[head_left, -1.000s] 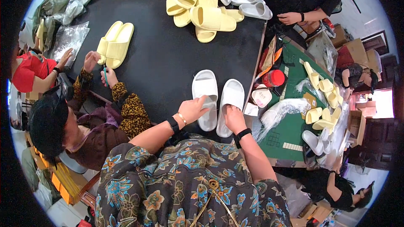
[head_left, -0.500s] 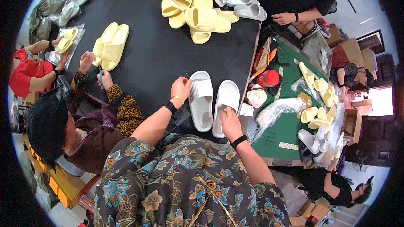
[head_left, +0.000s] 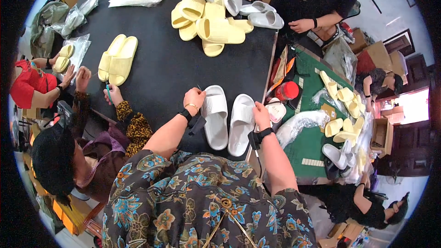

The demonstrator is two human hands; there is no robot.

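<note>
Two pale grey slide slippers lie side by side, sole down, before me on the black tabletop. Beside the upper outer edge of the left slipper (head_left: pixel 215 121), my left hand (head_left: pixel 195 98) is closed, with a thin dark tip sticking up from its fingers; what that belongs to is hidden. Against the outer side of the strap of the right slipper (head_left: pixel 241 126) are the fingers of my right hand (head_left: pixel 262 115). They are bent together, and anything small between them cannot be made out.
A pile of yellow slippers (head_left: pixel 213 23) and grey slippers (head_left: pixel 266 19) covers the far side of the table (head_left: pixel 161 59). At left, a neighbour holds teal snips (head_left: pixel 108 93) beside a yellow pair (head_left: pixel 118 59). Right, a green mat (head_left: pixel 305 142) bears a red-lidded jar (head_left: pixel 287 91), plastic bags and more slippers.
My right hand has moved from the right slipper's foot opening to its strap's outer side. The right slipper now tilts differently. Another person's bagged yellow pair has appeared at the far left of the table.
</note>
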